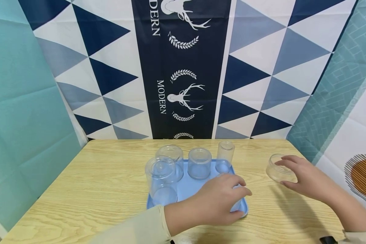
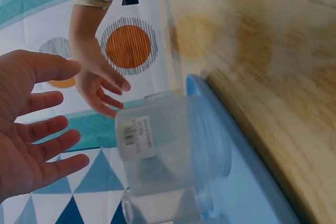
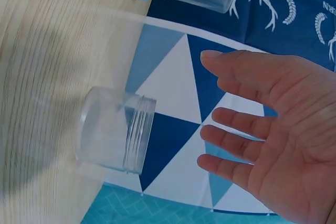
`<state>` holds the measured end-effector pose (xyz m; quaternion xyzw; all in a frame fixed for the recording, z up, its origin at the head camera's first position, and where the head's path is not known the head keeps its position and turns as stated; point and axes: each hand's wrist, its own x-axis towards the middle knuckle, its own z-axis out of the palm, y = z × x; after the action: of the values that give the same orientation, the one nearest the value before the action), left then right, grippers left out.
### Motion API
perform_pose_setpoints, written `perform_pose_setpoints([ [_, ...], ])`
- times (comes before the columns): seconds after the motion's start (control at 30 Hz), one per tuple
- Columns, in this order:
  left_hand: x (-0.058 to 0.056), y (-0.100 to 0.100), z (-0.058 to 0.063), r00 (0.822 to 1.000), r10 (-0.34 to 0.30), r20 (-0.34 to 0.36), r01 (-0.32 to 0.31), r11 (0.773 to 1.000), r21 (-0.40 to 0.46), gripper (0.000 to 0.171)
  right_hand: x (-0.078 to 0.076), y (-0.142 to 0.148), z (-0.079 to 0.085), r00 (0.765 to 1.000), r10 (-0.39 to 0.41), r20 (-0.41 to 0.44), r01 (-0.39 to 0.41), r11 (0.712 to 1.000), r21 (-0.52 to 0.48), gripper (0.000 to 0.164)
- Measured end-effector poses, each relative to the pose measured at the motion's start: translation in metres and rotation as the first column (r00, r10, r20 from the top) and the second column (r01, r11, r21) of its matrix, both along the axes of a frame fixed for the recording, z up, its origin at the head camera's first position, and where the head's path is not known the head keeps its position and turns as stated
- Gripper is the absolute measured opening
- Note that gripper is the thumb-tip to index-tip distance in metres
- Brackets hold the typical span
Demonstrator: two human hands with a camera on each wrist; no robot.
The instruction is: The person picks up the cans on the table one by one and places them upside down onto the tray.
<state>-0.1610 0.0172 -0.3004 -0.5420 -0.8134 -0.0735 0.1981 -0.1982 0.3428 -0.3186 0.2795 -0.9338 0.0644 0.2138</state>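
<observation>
My left hand (image 1: 213, 200) hovers over the near right part of a blue tray (image 1: 189, 188), fingers loosely spread. Just off its fingertips in the left wrist view stands a clear jar with a white barcode label (image 2: 168, 161), its ridged end toward the tray. My right hand (image 1: 302, 176) is held above a clear jar (image 1: 272, 173) on the table. The right wrist view shows that jar (image 3: 107, 129) with its threaded rim up, a gap between it and the relaxed fingers. Neither hand holds anything.
On the tray stand a tall wide jar (image 1: 160, 183), another wide jar (image 1: 176, 154), a shorter jar (image 1: 199, 166) and a narrow jar (image 1: 226, 152). The wooden table (image 1: 103, 189) meets a patterned cloth (image 1: 183, 67) at its far edge.
</observation>
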Motion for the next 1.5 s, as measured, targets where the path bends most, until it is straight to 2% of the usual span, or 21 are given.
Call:
perform_pose_setpoints([
  [0.13,-0.004,0.008,-0.003,1.000,-0.009,-0.024,0.010,0.999,0.037,0.040,-0.003,0.006,0.003,0.999,-0.019,0.031,0.019,1.000,0.008,0.058],
  [0.27,-0.009,0.018,-0.004,1.000,0.013,-0.025,-0.013,1.000,0.008,0.042,-0.009,0.011,0.006,0.998,-0.028,0.063,0.027,1.000,0.013,0.059],
  [0.47,-0.012,0.031,-0.002,0.996,0.085,0.035,-0.082,0.993,-0.079,0.046,-0.017,0.014,0.006,0.970,-0.074,0.231,0.074,0.997,0.009,0.064],
  [0.67,-0.017,0.044,-0.004,0.987,0.130,0.097,-0.118,0.986,-0.114,0.048,-0.027,0.020,0.004,0.945,-0.116,0.305,0.118,0.993,0.012,0.070],
  [0.87,-0.024,0.054,-0.006,0.970,0.180,0.165,-0.158,0.978,-0.137,0.047,-0.041,0.023,0.004,0.928,-0.156,0.338,0.154,0.988,0.034,0.075],
  [0.97,-0.028,0.060,-0.007,0.954,0.220,0.203,-0.190,0.969,-0.159,0.047,-0.047,0.025,0.004,0.921,-0.177,0.346,0.166,0.984,0.062,0.077],
  [1.1,-0.032,0.065,-0.011,0.940,0.262,0.219,-0.226,0.958,-0.179,0.049,-0.053,0.027,0.003,0.911,-0.200,0.360,0.181,0.980,0.085,0.080],
  [1.2,-0.034,0.069,-0.014,0.935,0.280,0.216,-0.243,0.953,-0.181,0.049,-0.057,0.029,0.001,0.901,-0.211,0.379,0.191,0.977,0.089,0.083],
  [1.5,-0.037,0.078,-0.016,0.918,0.310,0.246,-0.274,0.947,-0.169,0.050,-0.066,0.032,-0.003,0.872,-0.231,0.431,0.203,0.973,0.110,0.081],
])
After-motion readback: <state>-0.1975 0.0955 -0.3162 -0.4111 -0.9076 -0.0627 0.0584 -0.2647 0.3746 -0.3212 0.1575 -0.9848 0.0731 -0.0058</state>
